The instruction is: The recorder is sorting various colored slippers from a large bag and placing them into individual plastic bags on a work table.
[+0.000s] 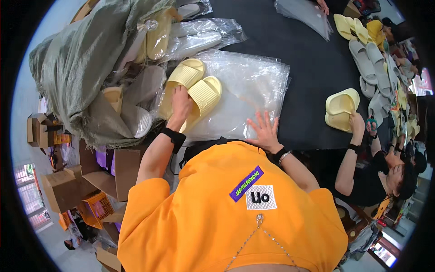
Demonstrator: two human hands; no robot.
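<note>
A pair of pale yellow ribbed slide slippers (205,96) lies side by side at the left of a stack of clear plastic bags (240,77). My left hand (181,103) is closed on the pair, its fingers tucked in where the two slippers meet; the fingertips are partly hidden. Spread flat on the lower right part of the bag stack is my right hand (265,132), open and holding nothing. The bags lie on a black tabletop (312,77) in front of me.
A grey-green woven sack (77,68) with slippers spilling out stands at left, beside bagged slippers (195,41). At right a co-worker's hand (357,123) holds yellow slippers (340,109). More slippers (367,59) line the far right. Cardboard boxes (63,188) stand lower left.
</note>
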